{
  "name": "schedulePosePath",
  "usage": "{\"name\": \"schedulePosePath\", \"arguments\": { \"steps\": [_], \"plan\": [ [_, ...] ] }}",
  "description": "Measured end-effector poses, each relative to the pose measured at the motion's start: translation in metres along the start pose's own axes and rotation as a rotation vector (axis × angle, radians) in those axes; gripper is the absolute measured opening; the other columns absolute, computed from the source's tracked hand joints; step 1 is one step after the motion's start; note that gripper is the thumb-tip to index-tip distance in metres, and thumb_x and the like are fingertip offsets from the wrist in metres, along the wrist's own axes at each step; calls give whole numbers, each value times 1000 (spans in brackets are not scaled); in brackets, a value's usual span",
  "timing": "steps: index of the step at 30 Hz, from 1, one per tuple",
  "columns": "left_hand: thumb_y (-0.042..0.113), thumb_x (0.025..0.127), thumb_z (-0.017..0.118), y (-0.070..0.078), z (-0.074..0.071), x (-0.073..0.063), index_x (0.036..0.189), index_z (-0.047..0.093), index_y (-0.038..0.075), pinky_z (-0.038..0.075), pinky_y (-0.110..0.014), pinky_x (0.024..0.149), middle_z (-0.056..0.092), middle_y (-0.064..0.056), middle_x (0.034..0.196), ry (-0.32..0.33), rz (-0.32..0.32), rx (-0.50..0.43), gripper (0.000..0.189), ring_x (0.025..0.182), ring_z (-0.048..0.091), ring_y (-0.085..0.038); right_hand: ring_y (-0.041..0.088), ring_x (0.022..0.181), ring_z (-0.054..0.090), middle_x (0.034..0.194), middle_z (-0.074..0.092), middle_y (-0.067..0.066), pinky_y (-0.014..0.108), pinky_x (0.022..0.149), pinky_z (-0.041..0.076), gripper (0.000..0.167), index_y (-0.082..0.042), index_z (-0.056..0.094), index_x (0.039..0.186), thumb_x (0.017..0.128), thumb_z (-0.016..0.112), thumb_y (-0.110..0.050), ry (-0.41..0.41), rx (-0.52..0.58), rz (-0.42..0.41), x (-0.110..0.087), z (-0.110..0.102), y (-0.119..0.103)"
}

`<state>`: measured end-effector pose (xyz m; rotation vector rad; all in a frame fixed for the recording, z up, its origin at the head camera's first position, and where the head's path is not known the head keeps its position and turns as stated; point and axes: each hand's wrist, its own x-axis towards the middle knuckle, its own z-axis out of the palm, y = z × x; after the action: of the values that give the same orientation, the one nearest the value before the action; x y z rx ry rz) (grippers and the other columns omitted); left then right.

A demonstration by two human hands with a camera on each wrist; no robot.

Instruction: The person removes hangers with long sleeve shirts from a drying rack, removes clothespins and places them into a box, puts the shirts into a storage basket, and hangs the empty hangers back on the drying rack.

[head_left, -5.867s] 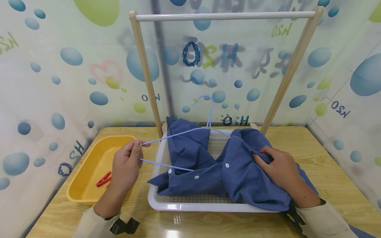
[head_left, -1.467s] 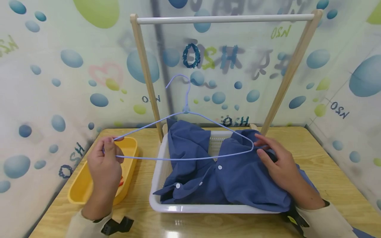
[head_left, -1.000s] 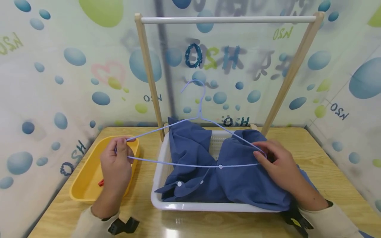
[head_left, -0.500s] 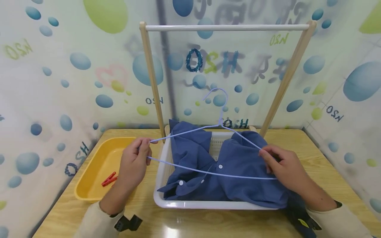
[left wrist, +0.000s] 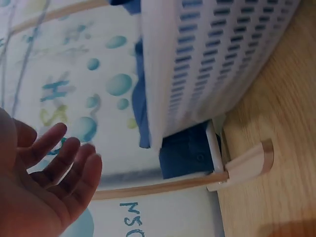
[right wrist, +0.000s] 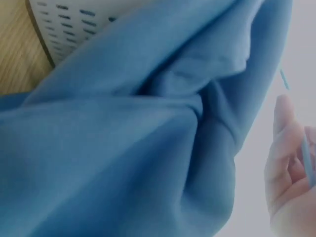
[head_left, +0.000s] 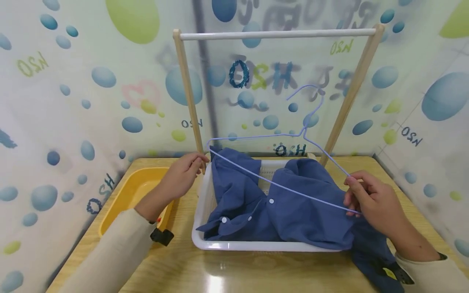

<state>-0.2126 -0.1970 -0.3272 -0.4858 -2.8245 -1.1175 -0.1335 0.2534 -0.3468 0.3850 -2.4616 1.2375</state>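
Observation:
A pale blue clothes hanger (head_left: 253,136) is up in the air over the basket, its hook pointing up and its right end raised toward the right hand. The right hand (head_left: 377,199) grips that end, thumb over the wire; in the right wrist view the hand (right wrist: 291,173) is partly cut off at the edge. Just below the hanger's free left end is the left hand (head_left: 185,173), which in the left wrist view (left wrist: 54,182) has loosely bent fingers and nothing in them. A dark blue buttoned shirt (head_left: 307,211) lies bunched in the white basket, part hanging over its right side.
The white perforated basket (head_left: 256,245) stands mid-table before a wooden rack with a white rail (head_left: 278,34). To the left is a yellow tray (head_left: 128,191) with something red in it, partly behind the left arm. A patterned curtain backs the table (head_left: 190,268).
The left hand has let go of the hanger's left end. The right hand, which earlier handled the shirt, took the hanger's other end and moved it right; the hanger now tilts.

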Motion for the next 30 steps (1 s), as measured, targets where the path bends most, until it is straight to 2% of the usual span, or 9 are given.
{"name": "schedulePosePath", "arguments": {
  "steps": [5, 8, 11, 14, 16, 22, 27, 30],
  "plan": [
    [29, 107, 46, -9, 12, 30, 136, 55, 8, 50, -49, 98, 56, -18, 130, -115, -15, 238, 37, 113, 57, -33, 10, 45, 58, 63, 60, -5, 23, 43, 50, 8, -8, 59, 100, 104, 51, -10, 56, -11, 0, 1, -1, 8],
    [34, 104, 52, -10, 20, 41, 147, 44, 8, 44, -54, 107, 44, -26, 146, -214, -33, 368, 51, 128, 51, -42, 9, 45, 57, 65, 59, -6, 22, 44, 49, 7, -7, 60, 100, 103, 53, -10, 89, -38, -5, 0, 0, 12],
    [42, 102, 54, -10, 28, 50, 157, 29, 10, 37, -57, 113, 32, -30, 156, -306, -64, 430, 68, 139, 42, -46, 8, 46, 57, 65, 59, -7, 21, 44, 48, 7, -7, 60, 101, 103, 55, -11, 103, -57, 10, -1, 1, 16],
    [45, 100, 56, -12, 37, 58, 160, 19, 12, 36, -57, 114, 29, -30, 158, -368, -88, 443, 78, 140, 41, -46, 8, 46, 57, 65, 58, -8, 20, 45, 48, 7, -7, 61, 101, 102, 56, -11, 110, -64, 22, -3, 2, 19],
    [45, 99, 58, -15, 42, 62, 160, 19, 12, 38, -56, 113, 32, -29, 157, -365, -91, 443, 79, 139, 44, -44, 7, 46, 57, 65, 58, -9, 19, 45, 48, 6, -8, 61, 101, 102, 56, -11, 117, -66, 24, -3, 3, 21],
    [41, 100, 58, -24, 50, 71, 158, 27, 10, 42, -55, 109, 41, -27, 152, -288, -84, 477, 73, 135, 49, -43, 6, 46, 56, 66, 58, -9, 18, 46, 48, 6, -7, 62, 101, 101, 58, -11, 139, -65, 30, -2, 5, 24],
    [38, 100, 58, -29, 58, 73, 154, 35, 7, 45, -54, 106, 48, -24, 149, -249, -69, 493, 66, 131, 53, -41, 5, 45, 56, 65, 58, -9, 18, 44, 47, 6, -5, 62, 100, 100, 59, -10, 161, -38, 26, 0, 8, 24],
    [34, 101, 58, -30, 63, 73, 149, 43, 6, 46, -53, 106, 53, -20, 146, -198, -51, 480, 58, 130, 55, -39, 5, 44, 56, 63, 57, -9, 19, 43, 47, 5, -4, 62, 98, 100, 59, -8, 173, -22, 15, 1, 10, 23]
  ]
}}
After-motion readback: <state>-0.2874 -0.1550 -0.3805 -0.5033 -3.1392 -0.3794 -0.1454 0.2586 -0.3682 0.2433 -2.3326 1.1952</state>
